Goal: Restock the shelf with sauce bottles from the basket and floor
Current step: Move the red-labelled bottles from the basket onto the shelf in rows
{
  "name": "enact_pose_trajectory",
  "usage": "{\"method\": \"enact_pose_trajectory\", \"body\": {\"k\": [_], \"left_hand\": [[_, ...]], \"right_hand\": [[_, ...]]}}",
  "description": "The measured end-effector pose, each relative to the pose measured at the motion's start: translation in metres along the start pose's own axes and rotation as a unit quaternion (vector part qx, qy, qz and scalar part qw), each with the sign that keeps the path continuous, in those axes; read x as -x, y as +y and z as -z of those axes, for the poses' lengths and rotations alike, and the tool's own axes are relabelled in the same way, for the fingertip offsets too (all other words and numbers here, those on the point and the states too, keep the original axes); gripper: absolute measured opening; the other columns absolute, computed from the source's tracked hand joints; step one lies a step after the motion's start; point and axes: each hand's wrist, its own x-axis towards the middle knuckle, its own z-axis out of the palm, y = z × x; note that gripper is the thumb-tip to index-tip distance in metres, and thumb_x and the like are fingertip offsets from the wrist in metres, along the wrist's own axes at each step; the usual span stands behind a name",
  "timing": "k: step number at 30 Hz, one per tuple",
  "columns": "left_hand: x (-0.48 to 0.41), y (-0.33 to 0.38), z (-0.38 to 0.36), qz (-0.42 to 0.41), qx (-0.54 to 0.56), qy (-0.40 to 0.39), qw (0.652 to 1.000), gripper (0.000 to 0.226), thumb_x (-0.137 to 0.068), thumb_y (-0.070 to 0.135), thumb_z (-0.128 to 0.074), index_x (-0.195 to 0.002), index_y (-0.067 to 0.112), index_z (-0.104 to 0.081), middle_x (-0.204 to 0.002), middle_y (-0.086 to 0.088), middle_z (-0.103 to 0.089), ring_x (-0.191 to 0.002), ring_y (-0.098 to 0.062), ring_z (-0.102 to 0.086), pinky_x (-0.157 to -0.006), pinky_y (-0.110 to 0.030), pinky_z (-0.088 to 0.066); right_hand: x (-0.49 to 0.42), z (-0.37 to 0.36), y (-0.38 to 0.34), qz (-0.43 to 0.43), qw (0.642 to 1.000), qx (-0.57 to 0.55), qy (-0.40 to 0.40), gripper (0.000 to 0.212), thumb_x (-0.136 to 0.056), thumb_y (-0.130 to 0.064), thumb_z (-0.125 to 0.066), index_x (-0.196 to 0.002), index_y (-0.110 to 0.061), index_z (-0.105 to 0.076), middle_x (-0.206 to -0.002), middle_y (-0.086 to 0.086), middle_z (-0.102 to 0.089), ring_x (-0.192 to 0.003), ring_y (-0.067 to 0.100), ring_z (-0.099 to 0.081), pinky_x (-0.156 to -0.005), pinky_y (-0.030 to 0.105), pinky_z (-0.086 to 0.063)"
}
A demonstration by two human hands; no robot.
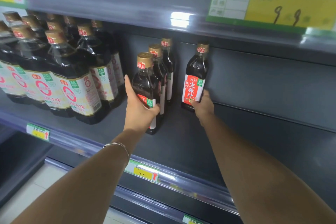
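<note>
Two slim sauce bottles are in play on the dark middle shelf [181, 143]: the front bottle [145, 85] heads a short row of three, and the lone bottle [195, 76] stands upright just to the right of that row, red label facing out, starting what looks like a new column. Both look full of dark liquid, so they will likely feel dense for their size, rigid in the grip, and breakable if knocked over or dropped, whether glass or hard plastic. The smooth shoulders look slippery; the labelled lower body is the safer place to hold, and that is exactly where both hands are. The left hand [140, 107] wraps the front bottle low down, thumb across the label, fingers curled round behind. The right hand [201, 104] clasps the lone bottle near its base, thumb on the label's bottom edge. To the left, big handled jugs [72, 78] crowd the shelf, near the row. Price tags [143, 171] line the rail below, and a green-and-yellow sign [272, 0] hangs above.
</note>
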Motion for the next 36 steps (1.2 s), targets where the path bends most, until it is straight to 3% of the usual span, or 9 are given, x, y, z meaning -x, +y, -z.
{"method": "enact_pose_trajectory", "body": {"k": [4, 9, 19, 24, 27, 29, 32, 34, 36], "left_hand": [[0.004, 0.000, 0.003, -0.005, -0.007, 0.014, 1.000, 0.114, -0.066, 0.009, -0.072, -0.138, 0.049, 0.007, -0.119, 0.015, -0.048, -0.100, -0.003, -0.051, -0.089, -0.021, -0.036], [0.011, -0.002, 0.010, -0.013, -0.002, 0.029, 0.999, 0.111, -0.064, 0.015, -0.075, -0.139, 0.045, 0.001, -0.119, 0.019, -0.044, -0.095, 0.020, -0.040, -0.089, -0.017, -0.032], [0.012, 0.001, 0.013, 0.003, -0.006, 0.020, 1.000, 0.111, -0.066, 0.016, -0.075, -0.138, 0.047, 0.003, -0.121, 0.020, -0.041, -0.105, 0.006, -0.042, -0.094, -0.022, -0.032], [0.014, 0.006, 0.014, -0.009, 0.005, 0.013, 1.000, 0.118, -0.067, 0.013, -0.078, -0.142, 0.041, 0.008, -0.133, 0.021, -0.026, -0.103, 0.027, -0.023, -0.100, -0.019, -0.020], [0.024, 0.011, 0.024, -0.020, -0.025, 0.013, 0.999, 0.120, -0.065, 0.022, -0.081, -0.144, 0.034, 0.009, -0.139, 0.017, -0.018, -0.117, 0.015, -0.018, -0.103, -0.021, -0.016], [0.034, 0.014, 0.035, -0.025, -0.076, 0.030, 0.996, 0.111, -0.068, 0.031, -0.078, -0.146, 0.029, 0.001, -0.148, 0.001, -0.019, -0.130, -0.001, -0.021, -0.106, -0.027, -0.017], [0.052, 0.018, 0.059, 0.001, -0.129, 0.024, 0.991, 0.068, -0.082, 0.037, -0.062, -0.139, 0.021, -0.029, -0.135, -0.011, -0.038, -0.125, -0.029, -0.039, -0.106, -0.047, -0.035], [0.067, 0.019, 0.080, 0.017, -0.181, -0.022, 0.983, 0.042, -0.087, 0.032, -0.056, -0.126, 0.016, -0.047, -0.126, -0.011, -0.049, -0.116, -0.031, -0.049, -0.096, -0.048, -0.042], [0.090, 0.019, 0.106, 0.039, -0.207, -0.070, 0.975, 0.033, -0.088, 0.026, -0.056, -0.119, 0.015, -0.054, -0.123, -0.011, -0.056, -0.114, -0.031, -0.053, -0.095, -0.046, -0.043]], "right_hand": [[0.009, -0.009, -0.003, -0.030, 0.999, 0.006, 0.025, 0.072, -0.085, -0.013, -0.067, -0.145, -0.011, -0.026, -0.138, 0.014, -0.046, -0.121, 0.033, -0.052, -0.098, 0.044, -0.046], [0.024, -0.014, -0.005, -0.038, 0.998, 0.014, 0.044, 0.081, -0.087, -0.015, -0.064, -0.150, -0.012, -0.012, -0.144, 0.016, -0.037, -0.126, 0.035, -0.047, -0.100, 0.043, -0.042], [0.030, -0.020, -0.013, -0.064, 0.997, 0.011, 0.033, 0.089, -0.087, -0.019, -0.065, -0.151, -0.009, -0.003, -0.145, 0.018, -0.031, -0.128, 0.036, -0.042, -0.103, 0.043, -0.039], [0.041, -0.021, -0.017, -0.087, 0.996, 0.019, 0.032, 0.093, -0.087, -0.022, -0.065, -0.150, -0.008, 0.001, -0.147, 0.017, -0.024, -0.125, 0.039, -0.044, -0.100, 0.042, -0.042], [0.056, -0.021, -0.023, -0.083, 0.996, 0.031, 0.024, 0.089, -0.088, -0.024, -0.063, -0.151, -0.012, -0.001, -0.149, 0.016, -0.022, -0.124, 0.040, -0.045, -0.100, 0.042, -0.042], [0.070, -0.021, -0.029, -0.074, 0.996, 0.044, 0.031, 0.085, -0.088, -0.026, -0.062, -0.150, -0.014, -0.005, -0.148, 0.016, -0.022, -0.123, 0.041, -0.045, -0.100, 0.041, -0.042], [0.099, -0.018, -0.040, -0.055, 0.996, 0.060, 0.045, 0.074, -0.090, -0.028, -0.059, -0.148, -0.015, -0.015, -0.148, 0.015, -0.023, -0.124, 0.041, -0.044, -0.099, 0.040, -0.041], [0.127, -0.017, -0.047, -0.046, 0.995, 0.071, 0.050, 0.065, -0.091, -0.028, -0.057, -0.145, -0.014, -0.024, -0.148, 0.015, -0.025, -0.124, 0.040, -0.043, -0.099, 0.040, -0.040], [0.161, -0.017, -0.052, -0.041, 0.994, 0.080, 0.059, 0.055, -0.091, -0.026, -0.056, -0.140, -0.013, -0.034, -0.145, 0.015, -0.029, -0.123, 0.042, -0.044, -0.100, 0.040, -0.039]]}}
